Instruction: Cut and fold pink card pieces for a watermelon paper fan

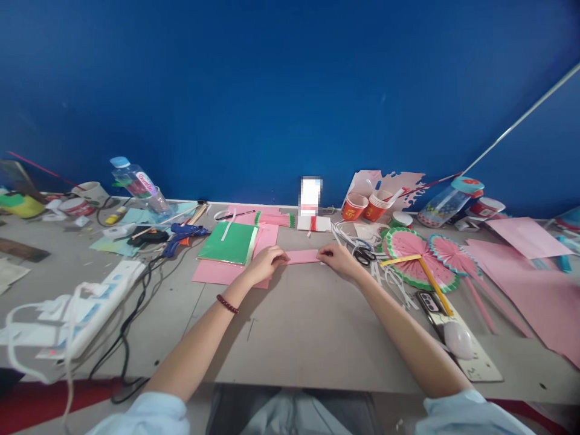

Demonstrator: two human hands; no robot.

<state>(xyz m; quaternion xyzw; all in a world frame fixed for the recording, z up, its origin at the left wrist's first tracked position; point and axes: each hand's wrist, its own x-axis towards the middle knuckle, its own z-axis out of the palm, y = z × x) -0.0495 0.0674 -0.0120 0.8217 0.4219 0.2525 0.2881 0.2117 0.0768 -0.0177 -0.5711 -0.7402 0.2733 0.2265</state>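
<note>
A narrow pink paper strip (302, 257) lies level just over the grey table, pinched at both ends. My left hand (268, 263) has its fingers closed on the strip's left end. At the other end, my right hand (339, 260) grips it between thumb and fingers. Whether the strip is folded in layers I cannot tell. Just left of my left hand are a green paper stack (226, 243) and pink sheets (212, 272). Black-handled scissors (364, 256) rest to the right of my right hand.
Watermelon-patterned paper fans (410, 254), a phone (428, 302) and a white mouse (458, 339) lie to the right. Red paper cups (354, 207) stand at the back. On the left are a blue glue gun (181, 237), a tilted bottle (136, 178) and a power strip (106, 302) with cables.
</note>
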